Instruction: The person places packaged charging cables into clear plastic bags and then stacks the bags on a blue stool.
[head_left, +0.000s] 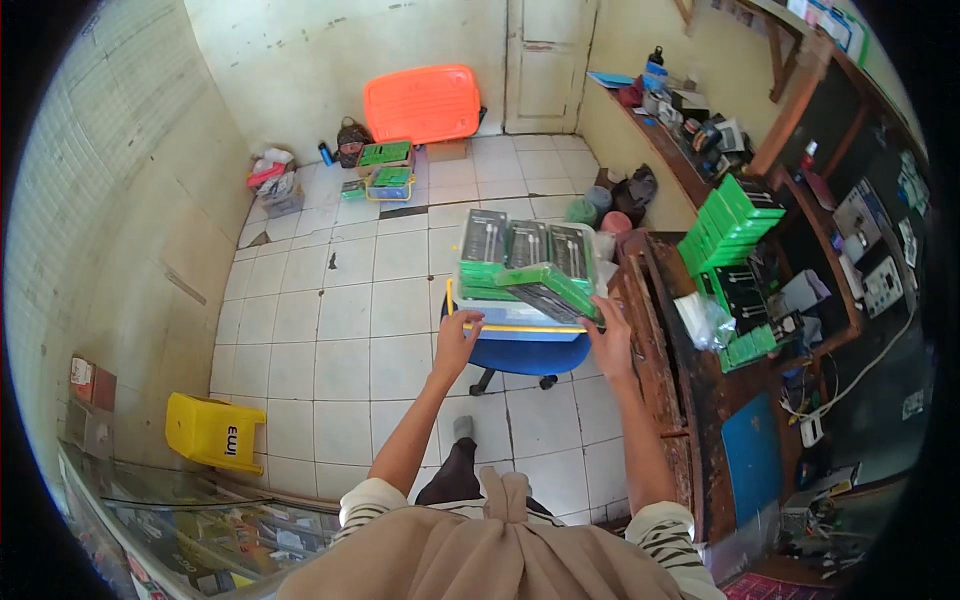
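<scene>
A clear plastic tub (525, 306) with a yellow handle (525, 328) sits on a blue swivel chair (529, 357) before me. Green and black product boxes (484, 238) are stacked in it, rising above the rim. One more green and black box (551, 291) lies tilted across the tub's near side. My right hand (613, 337) has its fingers and thumb around that box's right end, close to the handle. At the tub's near left corner, my left hand (457, 341) is closed around the bend of the yellow handle.
A worn wooden desk (675, 390) with stacked green boxes (731, 225) stands close on the right. Farther off are a second box-filled tub (390, 191) and an orange lid (422, 103). A yellow stool (214, 433) and a glass display case (225, 536) are at left.
</scene>
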